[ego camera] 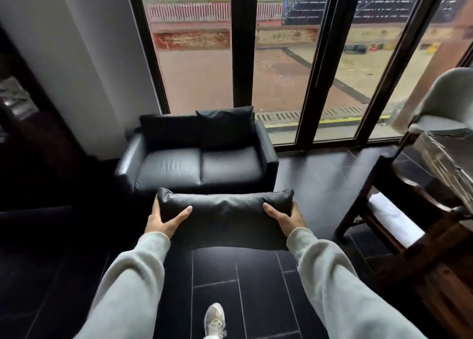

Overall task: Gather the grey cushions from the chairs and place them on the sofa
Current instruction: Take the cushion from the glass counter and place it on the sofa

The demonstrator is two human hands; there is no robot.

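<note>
I hold a dark grey leather-look cushion (225, 218) flat in front of me, above the floor. My left hand (163, 219) grips its left end and my right hand (282, 218) grips its right end, thumbs on top. Straight ahead stands a black two-seat sofa (267, 154) with its back to the window. One dark cushion (226, 124) leans upright against the right side of the sofa's backrest. Both sofa seats are bare.
A wooden chair (384, 192) with a pale seat stands at the right beside a wooden table (445, 159). A light grey chair (450, 100) sits farther back right. Tall dark-framed windows (244, 44) fill the far wall. Dark tile floor (314, 182) lies between me and the sofa; my shoe (214, 318) shows below.
</note>
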